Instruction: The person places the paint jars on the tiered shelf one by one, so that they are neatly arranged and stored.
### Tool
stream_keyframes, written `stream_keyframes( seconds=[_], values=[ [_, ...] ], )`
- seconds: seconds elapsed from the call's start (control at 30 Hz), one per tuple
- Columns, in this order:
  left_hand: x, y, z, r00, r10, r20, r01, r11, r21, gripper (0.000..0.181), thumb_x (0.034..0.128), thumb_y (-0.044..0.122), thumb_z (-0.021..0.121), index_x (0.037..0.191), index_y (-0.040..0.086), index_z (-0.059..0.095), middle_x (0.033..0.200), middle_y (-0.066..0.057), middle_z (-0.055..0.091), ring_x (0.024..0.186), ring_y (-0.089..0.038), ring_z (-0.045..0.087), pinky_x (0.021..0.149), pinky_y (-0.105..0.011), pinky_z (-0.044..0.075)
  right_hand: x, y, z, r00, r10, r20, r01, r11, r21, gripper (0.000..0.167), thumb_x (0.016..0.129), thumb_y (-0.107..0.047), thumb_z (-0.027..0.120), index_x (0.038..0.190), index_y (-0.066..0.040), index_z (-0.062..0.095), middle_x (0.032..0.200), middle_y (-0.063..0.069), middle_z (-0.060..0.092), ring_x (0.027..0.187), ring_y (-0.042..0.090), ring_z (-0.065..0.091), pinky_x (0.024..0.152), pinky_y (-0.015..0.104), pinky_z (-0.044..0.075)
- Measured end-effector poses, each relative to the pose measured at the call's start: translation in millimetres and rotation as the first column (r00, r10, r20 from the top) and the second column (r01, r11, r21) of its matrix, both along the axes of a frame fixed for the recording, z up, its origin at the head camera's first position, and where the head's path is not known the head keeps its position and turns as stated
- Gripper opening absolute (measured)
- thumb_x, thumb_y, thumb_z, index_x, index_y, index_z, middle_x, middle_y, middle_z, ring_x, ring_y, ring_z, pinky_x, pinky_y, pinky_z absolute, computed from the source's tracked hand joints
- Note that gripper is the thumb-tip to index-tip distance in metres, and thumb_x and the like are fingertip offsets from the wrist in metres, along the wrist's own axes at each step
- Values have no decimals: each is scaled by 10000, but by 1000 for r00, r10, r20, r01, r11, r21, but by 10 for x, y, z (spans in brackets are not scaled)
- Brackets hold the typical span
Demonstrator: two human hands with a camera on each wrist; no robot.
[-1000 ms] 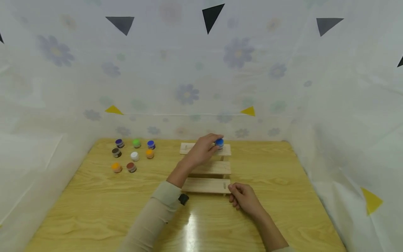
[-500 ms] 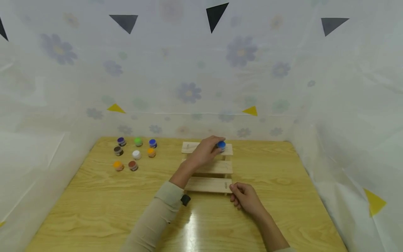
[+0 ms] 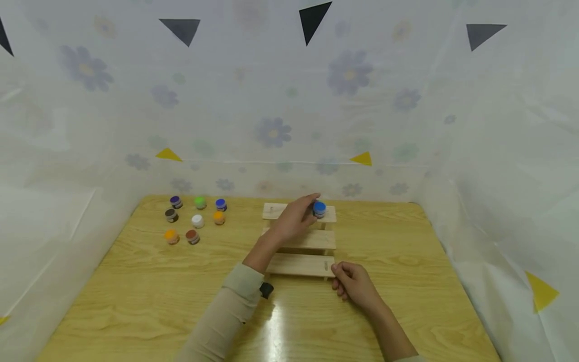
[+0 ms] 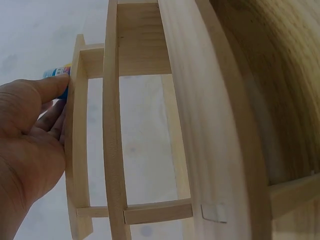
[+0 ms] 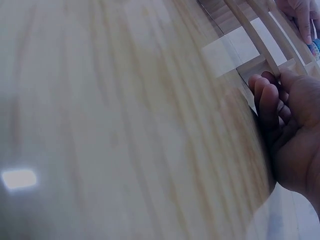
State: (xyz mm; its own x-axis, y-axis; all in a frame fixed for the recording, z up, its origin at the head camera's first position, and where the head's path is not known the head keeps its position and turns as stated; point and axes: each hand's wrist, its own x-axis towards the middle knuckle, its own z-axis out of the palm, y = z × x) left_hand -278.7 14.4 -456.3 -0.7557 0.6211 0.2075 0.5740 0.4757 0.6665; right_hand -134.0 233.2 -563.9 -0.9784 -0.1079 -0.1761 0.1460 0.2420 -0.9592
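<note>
Blue-lidded, the paint jar [image 3: 319, 209] seems placed on the top shelf [image 3: 331, 215], left hand [image 3: 293, 220] spread beside it, right hand [image 3: 355, 285] pinching the bottom shelf [image 3: 298, 265]; withdrawing calls for care.

hands [image 3: 294, 220]: 2 | jars [image 3: 319, 209]: 9 | rack [image 3: 316, 240]: 1 | rack boards [image 3: 298, 264]: 3 | wall triangles [image 3: 362, 159]: 8

Rack [image 3: 312, 240] on table [image 3: 389, 241], toward back edge. Jar [image 3: 319, 210] on rear tier [image 3: 273, 210], right end; left hand [image 3: 293, 220] just left. Right hand [image 3: 356, 286] touching front tier [image 3: 298, 265], right end. Eight other jars [image 3: 197, 221] near table's back-left corner.
</note>
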Motion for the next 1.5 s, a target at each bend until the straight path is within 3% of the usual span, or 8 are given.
stream_keyframes(
  seconds=[0.4, 0.6, 0.9, 1.23, 1.37, 1.5],
  values=[
    [-18, -7, -45, 999, 38, 37, -41, 995, 92, 687, 1060, 146, 668, 1657, 100, 332, 1569, -95, 531, 1424, -243, 537, 1139, -393, 488, -49, 32, 9, 1000, -1, -21, 1, 1000, 18, 426, 1103, -379, 579, 959, 7, 688, 771, 127, 675, 559, 134, 582, 461, 252, 530],
    [27, -103, -92, 993, 36, 112, -52, 988, 145, 653, 1074, 216, 657, 1648, 117, 362, 1583, -57, 523, 1451, -213, 508, 1158, -373, 468, -43, 21, -16, 1000, 5, -14, -5, 1000, 20, 433, 1103, -385, 577, 955, 5, 692, 763, 111, 674, 554, 129, 581, 457, 257, 531],
    [112, -414, -103, 992, 66, 108, -84, 981, 177, 608, 1090, 317, 624, 1633, 163, 400, 1553, -22, 548, 1425, -194, 522, 1160, -387, 465, -4, -4, -3, 1000, -8, 9, 8, 1000, 6, 438, 1098, -397, 581, 973, 9, 688, 767, 113, 667, 553, 135, 573, 448, 241, 512],
    [89, -848, -137, 994, 97, 50, -106, 966, 238, 575, 1096, 294, 617, 1606, 102, 432, 1518, -112, 571, 1371, -250, 562, 1127, -448, 498, -9, 12, -29, 1000, -30, 8, 30, 1000, 8, 417, 1097, -377, 591, 981, 8, 699, 770, 121, 674, 560, 134, 581, 447, 242, 513],
    [88, -981, -164, 991, 131, 22, -132, 960, 245, 558, 1098, 299, 614, 1597, 115, 448, 1504, -97, 584, 1351, -244, 582, 1127, -448, 498, -1, 1, -7, 999, -38, 6, 38, 999, 10, 393, 1103, -341, 589, 982, 16, 700, 764, 117, 673, 552, 127, 574, 441, 238, 506],
    [111, -1118, -191, 984, 172, 38, -176, 951, 254, 556, 1100, 307, 607, 1595, 109, 450, 1504, -118, 583, 1359, -253, 577, 1161, -457, 465, 0, -30, 0, 1000, -28, -7, 28, 1000, 1, 404, 1105, -330, 588, 979, 39, 693, 761, 125, 674, 548, 127, 572, 437, 244, 508]
  ],
)
